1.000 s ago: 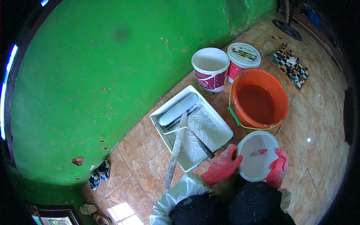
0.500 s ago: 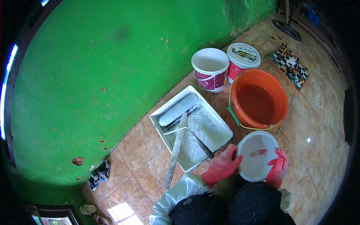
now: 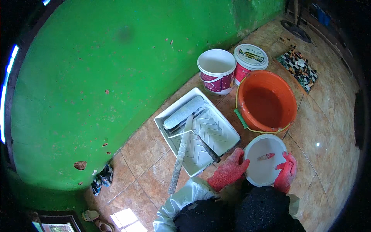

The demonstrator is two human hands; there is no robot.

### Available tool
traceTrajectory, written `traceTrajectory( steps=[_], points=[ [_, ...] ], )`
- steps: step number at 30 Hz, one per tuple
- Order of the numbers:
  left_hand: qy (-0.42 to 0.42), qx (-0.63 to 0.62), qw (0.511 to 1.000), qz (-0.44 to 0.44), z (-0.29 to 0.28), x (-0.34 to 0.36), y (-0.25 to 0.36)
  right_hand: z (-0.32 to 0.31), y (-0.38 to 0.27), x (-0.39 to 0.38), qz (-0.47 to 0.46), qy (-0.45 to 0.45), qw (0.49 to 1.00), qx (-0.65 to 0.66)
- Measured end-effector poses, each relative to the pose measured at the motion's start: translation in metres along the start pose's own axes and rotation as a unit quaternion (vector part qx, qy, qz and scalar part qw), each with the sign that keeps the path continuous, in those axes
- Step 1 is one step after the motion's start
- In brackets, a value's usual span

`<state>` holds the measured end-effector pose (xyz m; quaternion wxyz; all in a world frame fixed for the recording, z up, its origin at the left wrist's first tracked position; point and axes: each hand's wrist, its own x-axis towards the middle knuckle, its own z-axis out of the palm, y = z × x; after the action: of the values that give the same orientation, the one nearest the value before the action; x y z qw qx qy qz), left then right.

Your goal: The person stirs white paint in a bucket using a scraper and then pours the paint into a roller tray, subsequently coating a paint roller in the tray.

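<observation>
My left hand (image 3: 228, 170), in a pink rubber glove, grips the left side of a small white bucket (image 3: 255, 170). My right hand (image 3: 285, 172), gloved alike, holds that bucket's right rim with its fingertips over the inside. Inside is a small red-and-pale object (image 3: 266, 156) that I cannot identify. Left of the bucket lies a white paint tray (image 3: 227, 133) holding a roller (image 3: 183, 112) with a dark handle. A long paint-speckled pole (image 3: 179, 166) rests across the tray and out over its near edge.
An orange bucket (image 3: 266, 108) stands beyond, with an open white-and-magenta pail (image 3: 216, 81) and a lidded pail (image 3: 251, 58) behind. A checkered board (image 3: 297, 69) with small pieces lies at right, a black round base (image 3: 293, 33) behind. The green wall (image 3: 96, 77) runs left, shoes (image 3: 106, 176) along it.
</observation>
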<state>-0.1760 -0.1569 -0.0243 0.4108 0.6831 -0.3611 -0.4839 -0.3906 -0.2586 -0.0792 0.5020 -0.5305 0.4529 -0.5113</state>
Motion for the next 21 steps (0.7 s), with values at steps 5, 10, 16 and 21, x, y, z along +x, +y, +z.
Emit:
traceTrajectory(
  steps=[5, 10, 16, 21],
  points=[
    [-0.002, 0.02, 1.0, -0.001, 0.001, 0.0, 0.001, -0.005, 0.007, 0.001, -0.001, 0.001, 1.0, 0.019],
    [0.019, 0.032, 0.999, 0.017, 0.003, 0.003, -0.011, -0.001, 0.006, 0.0, 0.006, -0.008, 1.0, 0.012],
    [0.02, 0.048, 0.998, 0.028, 0.005, 0.005, -0.015, -0.004, 0.009, 0.001, -0.013, -0.021, 0.999, 0.026],
    [0.005, 0.021, 1.0, 0.006, 0.006, 0.007, -0.017, -0.006, 0.011, 0.002, -0.009, -0.005, 0.999, 0.037]
  ],
)
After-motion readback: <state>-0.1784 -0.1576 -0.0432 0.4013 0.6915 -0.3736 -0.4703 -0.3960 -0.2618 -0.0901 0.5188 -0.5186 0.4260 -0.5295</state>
